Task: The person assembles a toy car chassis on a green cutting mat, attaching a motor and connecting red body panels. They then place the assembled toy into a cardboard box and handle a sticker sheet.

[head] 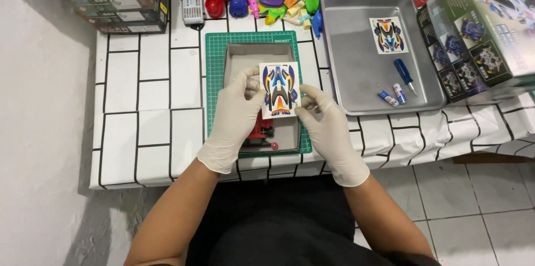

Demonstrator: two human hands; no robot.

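Stickers next, I reckon: both gloved hands, left hand (237, 113) and right hand (326, 127), pinch the sticker sheet (280, 90) by its edges, above the grey box (236, 57). Peeling one needs a careful fingertip.

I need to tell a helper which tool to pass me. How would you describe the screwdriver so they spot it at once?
Start at the grey metal tray right of the green cutting mat. In its lower right part lies the small screwdriver, below a loose sticker sheet and above two small batteries. It alone has a solid blue handle and a thin metal shaft.
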